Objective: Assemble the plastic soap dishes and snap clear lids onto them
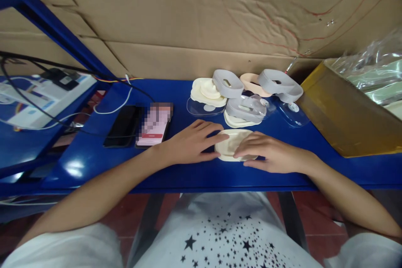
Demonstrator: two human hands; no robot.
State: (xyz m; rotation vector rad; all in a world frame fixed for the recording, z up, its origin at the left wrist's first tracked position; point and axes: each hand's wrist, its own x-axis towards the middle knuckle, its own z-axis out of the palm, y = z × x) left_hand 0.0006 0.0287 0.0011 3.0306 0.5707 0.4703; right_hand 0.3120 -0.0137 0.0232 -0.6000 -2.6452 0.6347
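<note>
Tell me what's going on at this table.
A person's left hand is at the left side of a shallow cream piece on a blue table, and the right hand reaches over its right side. Grey rings and clear covers lie behind it, with a lit phone to the left and an open box to the right.

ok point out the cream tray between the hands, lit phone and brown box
Cream tray (229, 145), head view: bare inner surface
Lit phone (155, 124), head view: screen
Brown box (350, 113), head view: side wall
</note>
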